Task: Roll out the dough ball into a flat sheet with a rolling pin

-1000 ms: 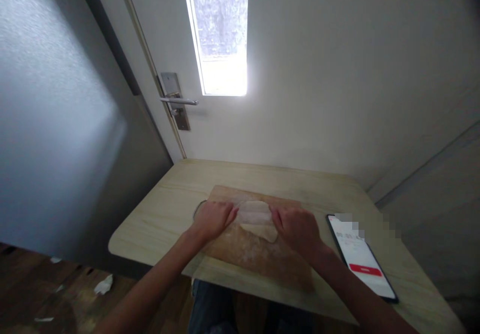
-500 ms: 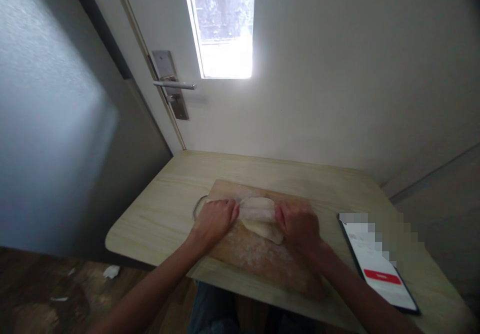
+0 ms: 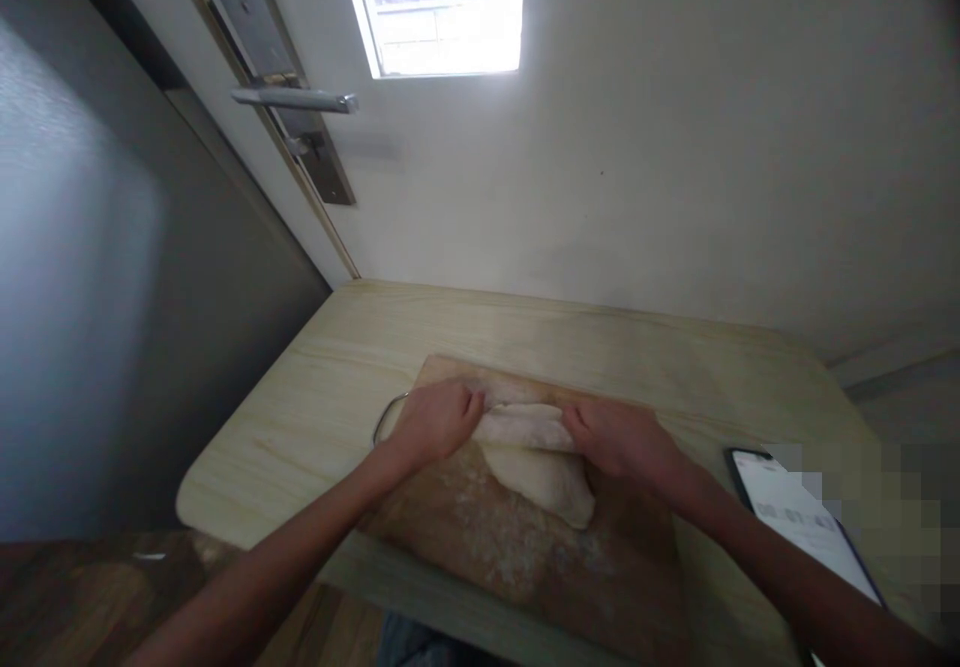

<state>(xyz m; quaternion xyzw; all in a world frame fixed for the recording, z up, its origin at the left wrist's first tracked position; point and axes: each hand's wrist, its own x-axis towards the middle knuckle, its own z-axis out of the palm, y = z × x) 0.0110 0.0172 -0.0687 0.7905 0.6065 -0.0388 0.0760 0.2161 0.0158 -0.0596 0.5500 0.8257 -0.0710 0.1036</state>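
Note:
A pale sheet of dough [image 3: 538,467] lies on a floured wooden board [image 3: 517,547] on the light wooden table [image 3: 315,397]. Its far edge is rolled up between my two hands. My left hand [image 3: 435,422] has its fingers curled over the left end of the roll. At the right end my right hand [image 3: 622,439] presses with bent fingers on the dough. The flat near part of the dough spreads toward me between the wrists.
A phone [image 3: 806,532] with a lit screen lies on the table at the right. A thin metal ring [image 3: 382,419] peeks out left of the board. A white door with a lever handle [image 3: 292,100] and a narrow window [image 3: 442,7] stands behind the table.
The camera tilted down and closer. My hands moved slightly apart along the roll, and more flat dough now shows between them.

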